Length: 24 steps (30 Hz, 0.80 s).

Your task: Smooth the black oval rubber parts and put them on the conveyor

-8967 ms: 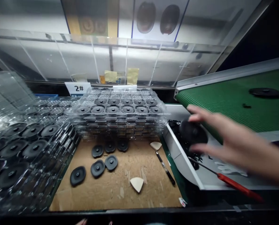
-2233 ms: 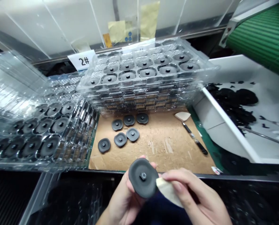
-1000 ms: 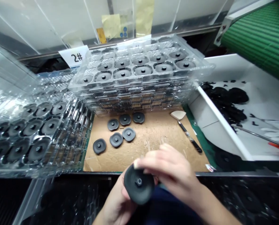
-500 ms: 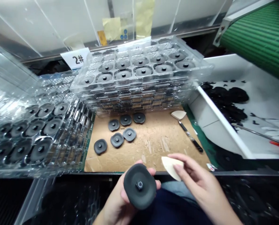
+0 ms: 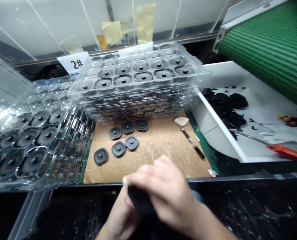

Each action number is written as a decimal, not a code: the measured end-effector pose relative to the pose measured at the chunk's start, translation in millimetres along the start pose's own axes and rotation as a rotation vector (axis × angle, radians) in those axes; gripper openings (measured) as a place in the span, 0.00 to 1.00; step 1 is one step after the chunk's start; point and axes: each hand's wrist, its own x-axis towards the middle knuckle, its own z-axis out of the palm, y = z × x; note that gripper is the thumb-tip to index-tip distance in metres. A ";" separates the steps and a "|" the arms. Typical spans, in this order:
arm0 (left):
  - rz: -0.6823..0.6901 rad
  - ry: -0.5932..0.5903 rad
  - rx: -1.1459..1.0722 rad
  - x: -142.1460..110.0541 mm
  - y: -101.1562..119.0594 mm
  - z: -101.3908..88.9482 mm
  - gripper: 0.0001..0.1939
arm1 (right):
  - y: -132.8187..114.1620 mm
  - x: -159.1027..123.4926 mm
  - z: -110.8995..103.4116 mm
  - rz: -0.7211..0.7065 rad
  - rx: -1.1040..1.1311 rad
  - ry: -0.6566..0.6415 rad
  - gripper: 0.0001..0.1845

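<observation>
My left hand (image 5: 123,208) holds a dark grey rounded disc (image 5: 141,198) with a raised rim, now tilted up nearly edge-on below the table edge. My right hand (image 5: 165,190) is closed over the disc's upper edge. A small pale tip, seemingly of the cream wedge-shaped pad (image 5: 125,180), shows by its fingertips; the fingers cover the rest. Several similar dark discs (image 5: 118,148), each with a small centre post, lie on a cardboard sheet (image 5: 153,146). Another cream pad (image 5: 181,121) and a slim black-handled knife (image 5: 192,143) lie at the sheet's right.
Stacked clear trays (image 5: 138,88) with discs stand behind the cardboard, and more trays (image 5: 46,133) at the left. On the right a white bin (image 5: 218,133) holds black scraps and a red-handled tool (image 5: 288,151). A green conveyor belt (image 5: 268,43) runs above it.
My right hand has moved left, from beside the disc onto it. The disc has turned from facing up to nearly edge-on. The whole view has shifted slightly.
</observation>
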 end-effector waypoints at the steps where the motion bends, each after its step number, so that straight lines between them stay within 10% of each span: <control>1: 0.006 -0.012 -0.025 1.0 2.3 1.1 0.33 | 9.9 -2.9 -3.9 0.119 0.012 -0.024 0.13; 8: -0.052 -0.109 -0.274 0.9 8.1 -4.0 0.28 | 102.3 -66.2 20.0 0.585 -0.005 0.035 0.12; 14: -0.134 -0.178 -0.279 4.7 8.2 -2.2 0.25 | 75.0 -77.9 27.5 0.621 -0.039 0.189 0.13; 24: 0.656 0.041 0.596 8.5 -25.9 1.5 0.50 | 35.4 -80.1 16.3 0.731 0.204 0.239 0.08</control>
